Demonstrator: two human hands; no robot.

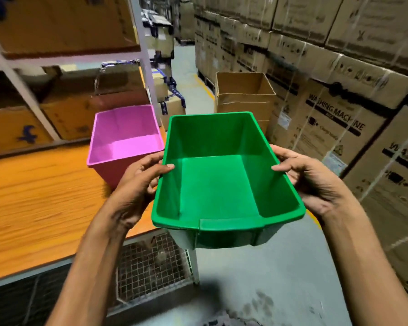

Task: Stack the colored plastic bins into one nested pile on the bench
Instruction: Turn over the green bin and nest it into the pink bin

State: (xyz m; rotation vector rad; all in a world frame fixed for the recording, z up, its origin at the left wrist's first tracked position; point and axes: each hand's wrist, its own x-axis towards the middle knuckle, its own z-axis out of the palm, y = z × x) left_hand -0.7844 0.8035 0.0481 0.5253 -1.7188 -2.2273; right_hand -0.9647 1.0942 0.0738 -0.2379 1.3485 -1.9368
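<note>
I hold an empty green plastic bin (218, 182) in the air, past the right end of the bench and above the floor. My left hand (139, 184) grips its left rim, thumb inside the wall. My right hand (309, 180) grips the right rim the same way. A pink bin (125, 137) stands upright and empty on the wooden bench (38, 196), just left of the green one; my left hand hides its near right corner.
An open cardboard box (244, 95) stands on the floor behind the green bin. Stacked washing-machine cartons (339, 114) wall the right side. A metal rack (57, 62) with boxes rises behind the bench. Wire mesh (151, 262) closes the bench's underside.
</note>
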